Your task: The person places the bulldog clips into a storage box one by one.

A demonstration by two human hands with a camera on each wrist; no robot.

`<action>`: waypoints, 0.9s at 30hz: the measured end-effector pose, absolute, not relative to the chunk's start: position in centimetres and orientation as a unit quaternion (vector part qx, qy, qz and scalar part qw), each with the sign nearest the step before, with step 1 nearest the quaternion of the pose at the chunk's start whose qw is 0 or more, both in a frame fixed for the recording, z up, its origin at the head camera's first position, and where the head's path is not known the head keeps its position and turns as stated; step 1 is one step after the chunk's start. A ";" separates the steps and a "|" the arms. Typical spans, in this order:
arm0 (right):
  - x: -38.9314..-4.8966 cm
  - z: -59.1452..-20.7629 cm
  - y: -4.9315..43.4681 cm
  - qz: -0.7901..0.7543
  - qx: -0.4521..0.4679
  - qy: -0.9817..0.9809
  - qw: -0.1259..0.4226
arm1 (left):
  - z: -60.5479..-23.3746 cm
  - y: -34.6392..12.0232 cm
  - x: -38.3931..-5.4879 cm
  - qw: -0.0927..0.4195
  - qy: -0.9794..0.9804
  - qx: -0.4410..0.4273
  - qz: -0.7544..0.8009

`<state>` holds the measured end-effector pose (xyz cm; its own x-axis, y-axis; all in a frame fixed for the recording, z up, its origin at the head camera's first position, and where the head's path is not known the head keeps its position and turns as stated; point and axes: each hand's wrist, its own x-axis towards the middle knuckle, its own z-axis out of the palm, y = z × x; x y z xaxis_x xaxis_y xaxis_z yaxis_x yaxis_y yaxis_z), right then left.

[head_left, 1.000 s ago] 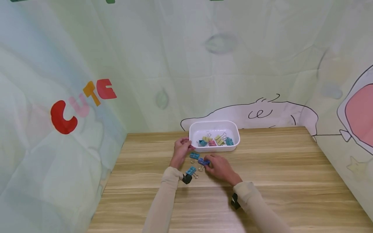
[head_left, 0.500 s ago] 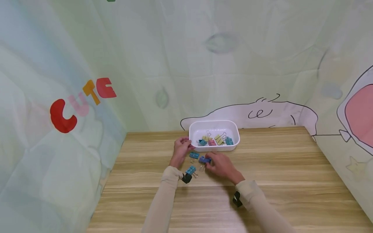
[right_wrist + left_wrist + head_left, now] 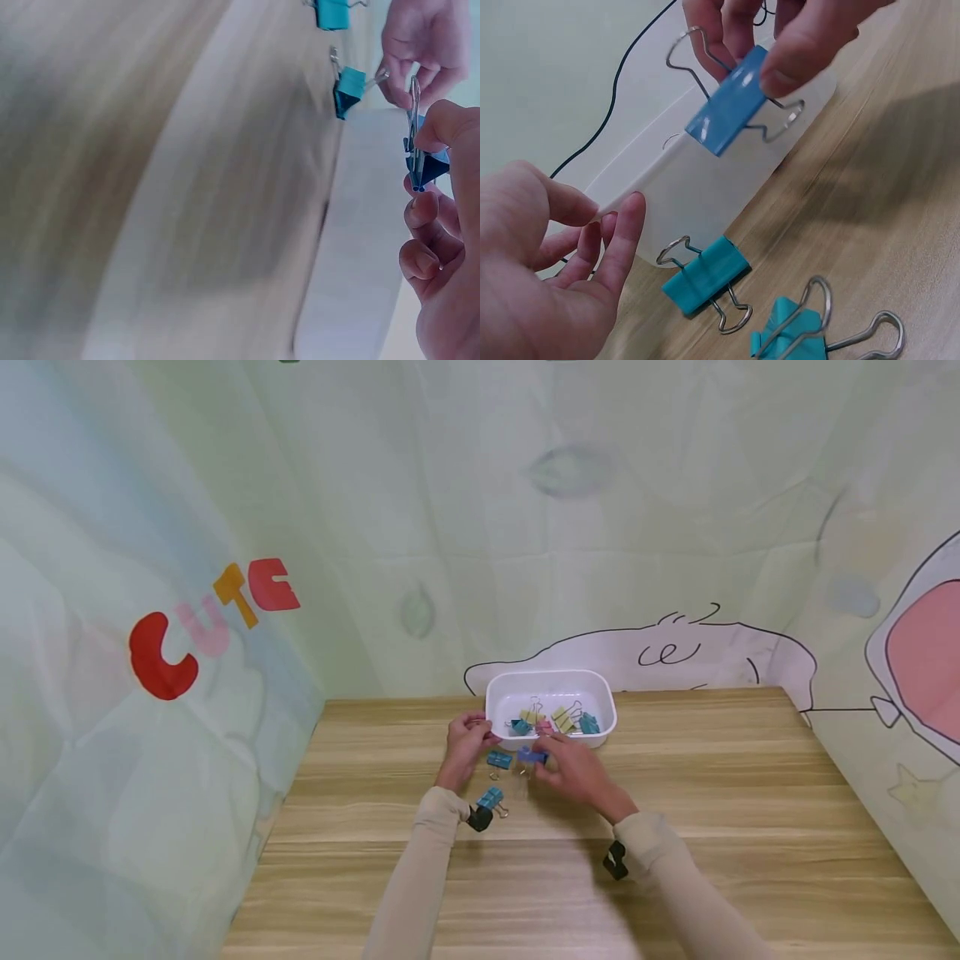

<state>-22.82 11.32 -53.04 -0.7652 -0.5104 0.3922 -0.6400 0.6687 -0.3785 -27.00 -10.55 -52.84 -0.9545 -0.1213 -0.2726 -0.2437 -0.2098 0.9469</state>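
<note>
My right hand (image 3: 577, 770) pinches a blue binder clip (image 3: 727, 101) between thumb and fingers, raised off the table by the near wall of a white bin (image 3: 551, 744). Both wire handles of this clip stick out. The left hand (image 3: 467, 747) grips the bin's near-left rim, thumb on one side and fingers on the other in the left wrist view. Two teal binder clips lie on the table in front of the bin: one (image 3: 706, 276) close to its wall, the other (image 3: 795, 330) nearer the left wrist. In the bin lie several yellow, teal and pink binder clips (image 3: 564, 719).
The wood-grain table (image 3: 720, 793) extends to both sides and in front of the bin. A printed cloth backdrop (image 3: 487, 543) hangs behind and at the sides, close behind the bin. A black wrist camera (image 3: 480, 817) sits beside the nearer teal clip.
The right hand has lifted the blue clip from the table and moved it forward, up to the bin's near wall. The left hand stays on the rim.
</note>
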 end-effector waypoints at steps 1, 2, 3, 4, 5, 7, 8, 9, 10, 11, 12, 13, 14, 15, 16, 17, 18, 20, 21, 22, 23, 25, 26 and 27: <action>-22.9 -52.8 11.4 0.254 0.316 -0.904 0.131 | -52.8 -10.5 -27.0 0.040 0.628 -0.145 0.764; -23.0 -52.6 11.5 0.253 0.315 -0.904 0.136 | -52.8 -10.6 -27.0 0.040 0.628 -0.144 0.764; -23.1 -52.3 11.5 0.256 0.313 -0.904 0.139 | -52.8 -10.6 -27.0 0.038 0.628 -0.143 0.764; -23.2 -52.2 11.7 0.255 0.310 -0.905 0.140 | -52.8 -10.5 -27.0 0.037 0.629 -0.142 0.764; -23.3 -52.0 11.8 0.253 0.306 -0.907 0.142 | -52.8 -10.6 -26.9 0.037 0.629 -0.141 0.764; -23.5 -51.6 12.1 0.254 0.300 -0.908 0.147 | -52.8 -10.5 -26.9 0.036 0.629 -0.140 0.764; -23.7 -51.4 12.2 0.254 0.299 -0.908 0.149 | -52.7 -10.5 -26.9 0.036 0.628 -0.139 0.765; -23.8 -51.3 12.4 0.257 0.297 -0.907 0.150 | -52.7 -10.5 -26.9 0.036 0.628 -0.140 0.765; -24.0 -51.1 12.6 0.256 0.294 -0.908 0.151 | -52.7 -10.5 -26.9 0.035 0.628 -0.141 0.764; -24.1 -50.9 12.7 0.258 0.292 -0.909 0.150 | -52.6 -10.5 -26.9 0.035 0.628 -0.142 0.764; -24.3 -50.7 12.9 0.260 0.290 -0.909 0.148 | -52.6 -10.4 -26.8 0.035 0.629 -0.143 0.763; -24.5 -50.5 13.1 0.258 0.286 -0.911 0.147 | -52.5 -10.4 -26.8 0.036 0.630 -0.145 0.762; -24.7 -50.3 13.2 0.258 0.283 -0.913 0.144 | -52.5 -10.4 -26.8 0.036 0.630 -0.145 0.762; -24.8 -50.0 13.4 0.258 0.278 -0.914 0.142 | -52.5 -10.4 -26.8 0.036 0.631 -0.146 0.761; -25.0 -49.7 13.6 0.258 0.273 -0.916 0.140 | -52.5 -10.4 -26.8 0.037 0.632 -0.146 0.760; -25.2 -49.4 13.7 0.259 0.270 -0.917 0.137 | -52.5 -10.4 -26.8 0.037 0.632 -0.147 0.760; -25.4 -49.1 13.9 0.257 0.266 -0.919 0.136 | -52.5 -10.4 -26.8 0.037 0.632 -0.148 0.760; -25.7 -48.5 14.2 0.256 0.262 -0.921 0.135 | -52.5 -10.4 -26.9 0.038 0.633 -0.149 0.759; -25.8 -48.2 14.3 0.255 0.261 -0.921 0.136 | -52.5 -10.4 -26.9 0.037 0.633 -0.150 0.759; -26.0 -47.9 14.4 0.253 0.261 -0.922 0.137 | -52.5 -10.4 -26.9 0.037 0.633 -0.150 0.759; -26.1 -47.7 14.5 0.252 0.260 -0.922 0.137 | -52.6 -10.4 -26.9 0.037 0.632 -0.151 0.759; -26.4 -47.1 14.7 0.251 0.261 -0.922 0.140 | -52.5 -10.4 -26.9 0.040 0.632 -0.151 0.759; -26.6 -46.9 14.8 0.250 0.263 -0.921 0.140 | -52.5 -10.5 -26.9 0.041 0.631 -0.150 0.760; -26.7 -46.6 14.8 0.251 0.262 -0.922 0.138 | -52.5 -10.5 -26.9 0.043 0.631 -0.149 0.760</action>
<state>-26.72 14.84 -46.65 -0.8246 -0.4137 0.3859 -0.5523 0.7366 -0.3904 -26.86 -10.49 -52.55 -0.9517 -0.1238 -0.2809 -0.2534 -0.1998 0.9465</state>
